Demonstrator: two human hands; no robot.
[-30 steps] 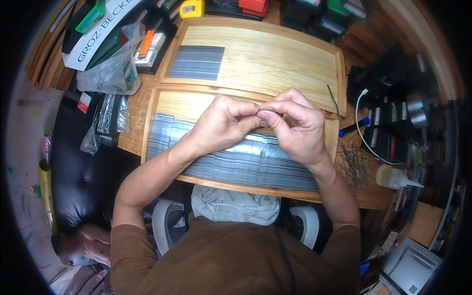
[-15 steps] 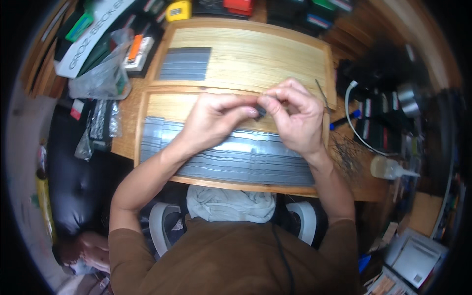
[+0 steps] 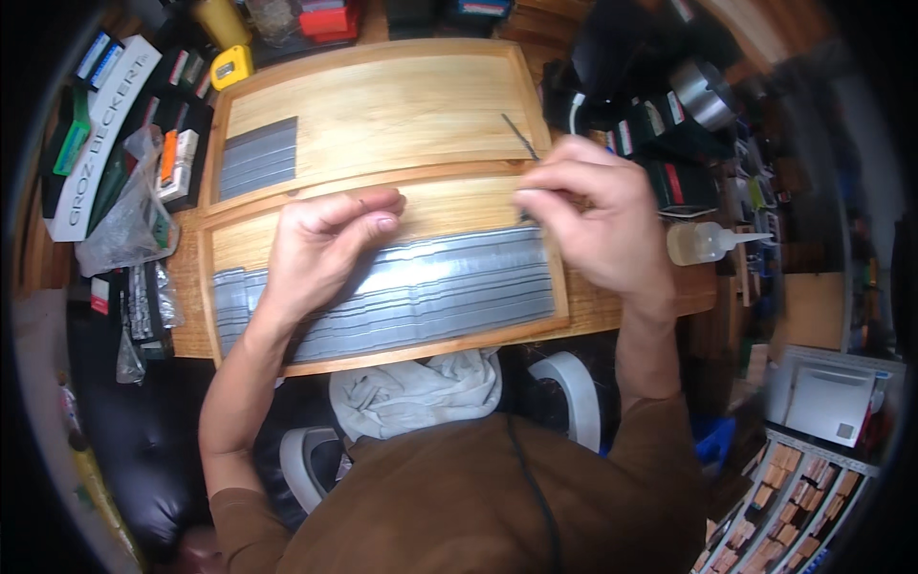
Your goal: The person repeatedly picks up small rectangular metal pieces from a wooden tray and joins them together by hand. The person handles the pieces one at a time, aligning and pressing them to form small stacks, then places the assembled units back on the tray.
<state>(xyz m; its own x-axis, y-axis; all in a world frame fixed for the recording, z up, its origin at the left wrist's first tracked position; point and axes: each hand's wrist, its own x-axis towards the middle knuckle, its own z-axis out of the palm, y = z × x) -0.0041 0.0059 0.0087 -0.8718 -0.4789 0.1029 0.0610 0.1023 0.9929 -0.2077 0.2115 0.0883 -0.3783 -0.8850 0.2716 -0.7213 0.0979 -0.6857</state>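
Note:
My left hand (image 3: 330,244) hovers over the near wooden tray (image 3: 469,346), its thumb and index finger slightly apart with nothing visible between them. To its right, my right hand (image 3: 598,215) is closed in a pinch above the tray's right end. A small dark bit shows at its fingertips, too little to name. Below both hands, thin grey metal strips (image 3: 421,287) lie packed side by side across the near tray. A smaller block of similar grey strips (image 3: 258,158) sits at the left of the far wooden tray (image 3: 382,50).
A thin dark rod (image 3: 519,136) lies at the far tray's right edge. Left are a plastic bag (image 3: 129,215) and a yellow tape measure (image 3: 230,67). Right stand a nozzle bottle (image 3: 703,243), dark boxes (image 3: 684,187) and a metal cup (image 3: 703,91). A chair arm (image 3: 574,392) is below.
My hands, which met around a small dark piece, have come apart, the right one moving off to the right. The whole view has swung, shifting the trays leftward.

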